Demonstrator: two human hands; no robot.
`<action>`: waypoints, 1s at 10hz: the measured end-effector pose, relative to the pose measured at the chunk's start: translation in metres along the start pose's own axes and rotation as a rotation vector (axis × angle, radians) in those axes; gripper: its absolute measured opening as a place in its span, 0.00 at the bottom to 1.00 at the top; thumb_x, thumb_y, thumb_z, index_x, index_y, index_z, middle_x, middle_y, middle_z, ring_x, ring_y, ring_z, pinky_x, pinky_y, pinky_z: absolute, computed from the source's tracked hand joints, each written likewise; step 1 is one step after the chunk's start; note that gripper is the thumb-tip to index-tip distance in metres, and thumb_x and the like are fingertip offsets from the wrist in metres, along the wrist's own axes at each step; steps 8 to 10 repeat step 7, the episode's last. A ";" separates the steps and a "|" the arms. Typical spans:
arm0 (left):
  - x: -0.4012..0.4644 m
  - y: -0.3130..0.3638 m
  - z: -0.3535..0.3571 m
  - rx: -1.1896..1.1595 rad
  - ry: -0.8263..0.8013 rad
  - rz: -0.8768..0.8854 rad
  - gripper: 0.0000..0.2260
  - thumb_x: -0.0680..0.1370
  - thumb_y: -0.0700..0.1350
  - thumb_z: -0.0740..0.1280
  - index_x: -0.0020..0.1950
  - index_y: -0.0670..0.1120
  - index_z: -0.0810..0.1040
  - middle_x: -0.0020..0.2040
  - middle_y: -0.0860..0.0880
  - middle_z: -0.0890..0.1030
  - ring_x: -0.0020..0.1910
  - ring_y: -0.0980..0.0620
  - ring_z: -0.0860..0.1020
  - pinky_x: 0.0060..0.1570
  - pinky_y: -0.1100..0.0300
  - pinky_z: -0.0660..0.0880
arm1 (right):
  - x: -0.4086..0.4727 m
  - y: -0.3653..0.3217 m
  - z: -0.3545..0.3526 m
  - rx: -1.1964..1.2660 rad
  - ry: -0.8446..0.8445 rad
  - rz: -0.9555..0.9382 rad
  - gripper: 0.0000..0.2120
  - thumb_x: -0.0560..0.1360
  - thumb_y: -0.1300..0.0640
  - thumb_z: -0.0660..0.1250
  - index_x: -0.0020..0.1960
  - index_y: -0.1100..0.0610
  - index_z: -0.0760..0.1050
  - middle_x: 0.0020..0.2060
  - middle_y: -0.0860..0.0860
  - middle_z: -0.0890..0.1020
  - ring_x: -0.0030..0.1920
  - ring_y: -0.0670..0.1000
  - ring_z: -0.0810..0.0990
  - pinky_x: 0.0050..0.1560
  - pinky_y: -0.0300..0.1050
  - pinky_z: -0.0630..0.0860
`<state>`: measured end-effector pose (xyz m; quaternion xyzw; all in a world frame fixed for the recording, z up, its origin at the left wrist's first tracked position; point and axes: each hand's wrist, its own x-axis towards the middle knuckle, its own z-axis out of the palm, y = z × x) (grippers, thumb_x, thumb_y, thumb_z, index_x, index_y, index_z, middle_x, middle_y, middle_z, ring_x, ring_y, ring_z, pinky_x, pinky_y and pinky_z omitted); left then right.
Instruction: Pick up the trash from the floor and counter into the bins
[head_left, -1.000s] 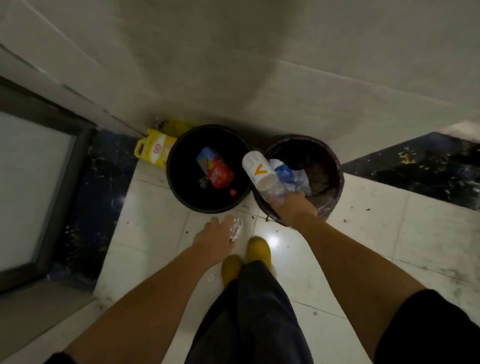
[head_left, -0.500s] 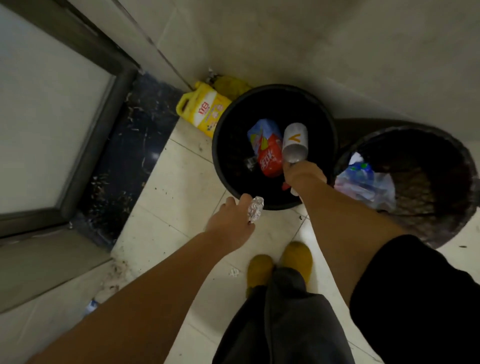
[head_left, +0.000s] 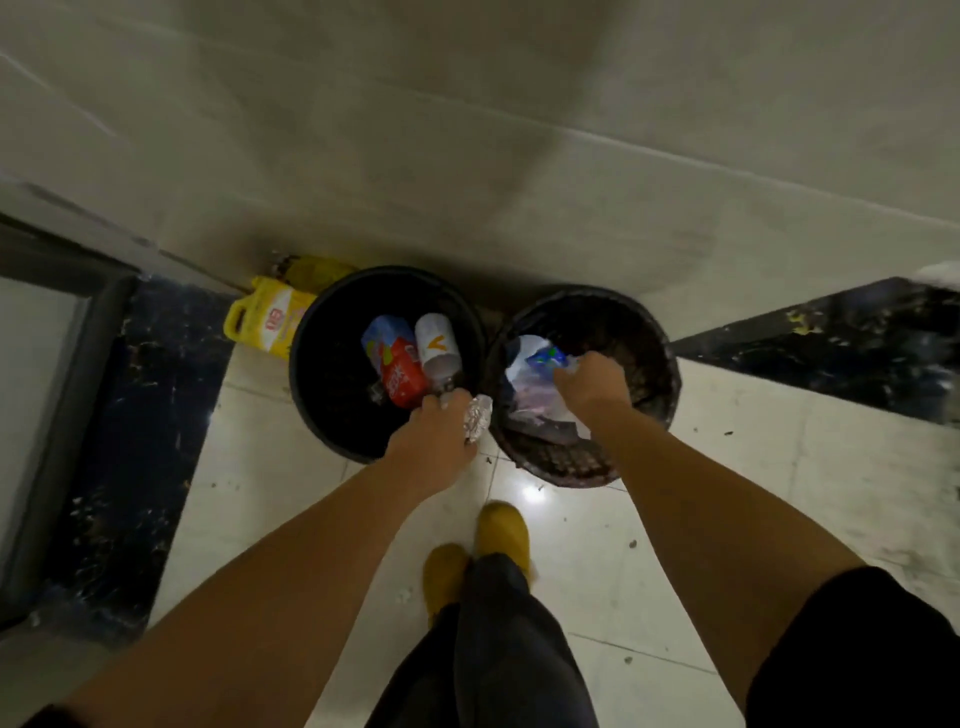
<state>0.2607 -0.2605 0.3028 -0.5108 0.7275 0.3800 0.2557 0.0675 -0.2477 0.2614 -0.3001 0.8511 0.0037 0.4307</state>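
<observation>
Nearest the camera, dark trousers (head_left: 498, 639) and two yellow shoes (head_left: 501, 530) stand on the pale tiled floor (head_left: 727, 519), with both bare forearms reaching forward on either side of them. Just beyond the shoes, the left hand (head_left: 434, 441) is curled shut around a crumpled ball of foil (head_left: 478, 418), which pokes out on the hand's right side over the near rim of the left bin (head_left: 311, 395), close to the gap between the two bins. Across from it, the right hand (head_left: 589, 382) hangs over the mouth of the right bin (head_left: 670, 374) with its fingers bent downward; it overlaps a clear plastic bag (head_left: 524, 374) there, and whether it is gripping that bag or anything else cannot be made out. Both bins are round, dark and sit side by side on the floor, nearly touching. Inside the left bin lie a white cup with an orange mark (head_left: 437, 347), tilted on its side, and just to its left a red and blue snack wrapper (head_left: 397, 371). Inside the right bin, the plastic bag holds something blue (head_left: 545, 358) near its top edge. Behind the left bin, a yellow jug with a handle (head_left: 270, 322) leans by the wall, partly hidden by the bin's rim. Black speckled stone strips (head_left: 135, 441) border the tiles at left and right, and a grey wall (head_left: 467, 156) rises behind everything.
</observation>
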 end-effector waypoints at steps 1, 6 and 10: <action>0.040 0.043 0.017 -0.016 -0.016 0.094 0.24 0.78 0.46 0.62 0.72 0.45 0.59 0.65 0.37 0.68 0.62 0.35 0.71 0.59 0.43 0.72 | 0.015 0.044 -0.014 0.117 0.072 0.021 0.21 0.79 0.55 0.61 0.66 0.67 0.70 0.62 0.64 0.75 0.62 0.63 0.75 0.61 0.50 0.72; 0.264 0.023 0.179 -0.708 -0.082 -0.193 0.61 0.48 0.71 0.74 0.75 0.49 0.59 0.72 0.44 0.70 0.68 0.43 0.71 0.69 0.47 0.70 | 0.121 0.112 0.112 0.387 -0.099 0.080 0.24 0.84 0.53 0.47 0.67 0.70 0.69 0.65 0.68 0.73 0.65 0.63 0.72 0.63 0.47 0.69; 0.231 0.030 0.153 -0.683 -0.075 -0.206 0.55 0.53 0.73 0.71 0.76 0.55 0.58 0.74 0.44 0.67 0.69 0.42 0.70 0.69 0.46 0.69 | 0.089 0.104 0.081 0.460 -0.062 0.086 0.24 0.84 0.53 0.46 0.71 0.67 0.66 0.68 0.66 0.71 0.68 0.62 0.70 0.66 0.48 0.66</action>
